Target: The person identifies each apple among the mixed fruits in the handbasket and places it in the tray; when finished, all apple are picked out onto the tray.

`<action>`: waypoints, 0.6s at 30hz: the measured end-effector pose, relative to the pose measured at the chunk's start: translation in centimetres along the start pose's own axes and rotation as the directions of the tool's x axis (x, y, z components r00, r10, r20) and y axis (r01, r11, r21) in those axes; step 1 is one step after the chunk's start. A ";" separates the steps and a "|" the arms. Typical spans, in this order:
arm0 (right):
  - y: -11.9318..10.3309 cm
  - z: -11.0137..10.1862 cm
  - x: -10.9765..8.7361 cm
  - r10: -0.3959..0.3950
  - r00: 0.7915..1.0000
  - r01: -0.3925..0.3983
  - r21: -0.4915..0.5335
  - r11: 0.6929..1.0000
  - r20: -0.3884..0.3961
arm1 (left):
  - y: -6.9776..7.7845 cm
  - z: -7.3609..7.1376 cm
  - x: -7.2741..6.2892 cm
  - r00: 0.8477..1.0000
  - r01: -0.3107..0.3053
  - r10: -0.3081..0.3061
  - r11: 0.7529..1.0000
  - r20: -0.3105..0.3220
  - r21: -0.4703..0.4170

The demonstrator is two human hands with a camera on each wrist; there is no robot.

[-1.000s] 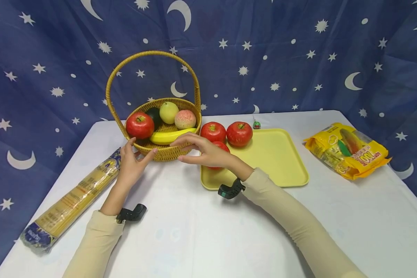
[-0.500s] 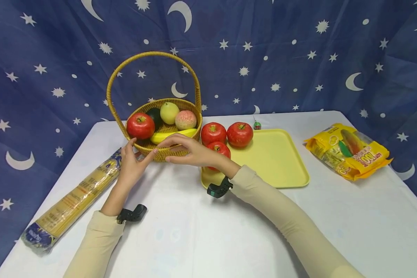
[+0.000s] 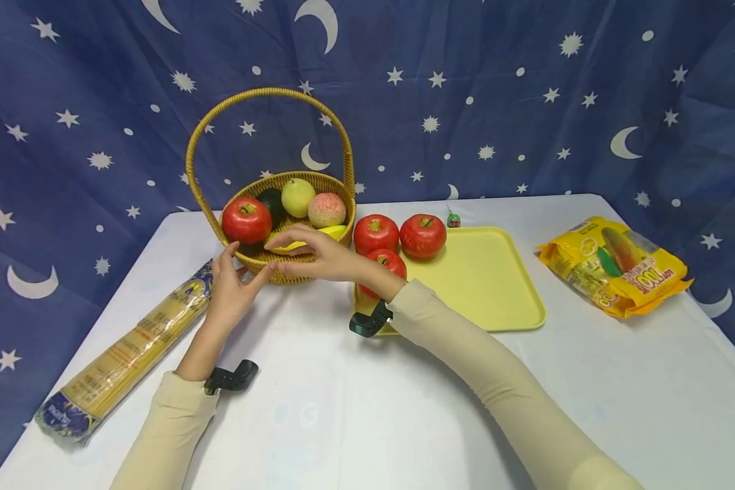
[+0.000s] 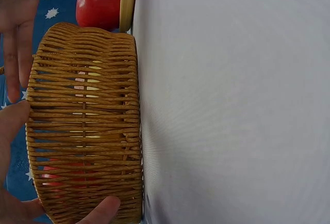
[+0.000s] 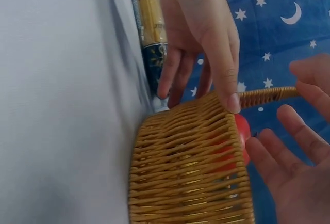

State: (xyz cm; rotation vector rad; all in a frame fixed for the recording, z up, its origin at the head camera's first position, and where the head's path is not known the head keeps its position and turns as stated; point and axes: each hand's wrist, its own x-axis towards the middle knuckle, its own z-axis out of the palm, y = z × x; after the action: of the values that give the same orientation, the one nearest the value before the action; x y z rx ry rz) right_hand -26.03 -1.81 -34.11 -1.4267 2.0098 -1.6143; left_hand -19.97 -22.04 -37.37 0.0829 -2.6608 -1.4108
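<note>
Blue star-and-moon cloth (image 3: 404,156) hangs behind the white-covered table (image 3: 318,408), and toward the back left stands the wicker basket (image 4: 85,108), golden brown under a tall arched handle (image 3: 272,92), cradling a glossy red apple (image 3: 247,220), a pear (image 3: 297,197), a pinkish peach (image 3: 327,210), a dark fruit (image 3: 272,206) and a yellow banana (image 3: 332,232). Now the left hand (image 3: 231,291) holds its front-left edge between spread thumb and fingers, while the right hand (image 3: 324,258) reaches across, fingers loosely extended above the banana, thumb apart; whether it touches the fruit, I can't tell!
</note>
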 end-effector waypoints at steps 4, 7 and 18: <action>-0.1 -0.2 1.1 0.011 1.000 -0.011 -0.005 1.000 -0.016 | 0.0 -0.2 0.0 1.000 -0.005 0.005 1.000 -0.003 -0.001; 0.2 -0.3 1.8 0.015 1.000 -0.015 -0.018 1.000 -0.022 | 0.0 -0.1 0.1 1.000 -0.010 0.010 1.000 -0.004 0.003; 1.6 -0.6 3.3 0.080 0.996 -0.080 -0.004 0.997 -0.038 | 0.1 0.0 0.2 1.000 0.019 -0.019 1.000 -0.011 -0.021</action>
State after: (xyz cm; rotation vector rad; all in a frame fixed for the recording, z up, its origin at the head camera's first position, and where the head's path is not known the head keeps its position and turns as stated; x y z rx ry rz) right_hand -29.03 -4.05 -33.88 -1.3094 2.0655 -1.6157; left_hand -20.19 -22.02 -37.25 0.1135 -2.6432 -1.4389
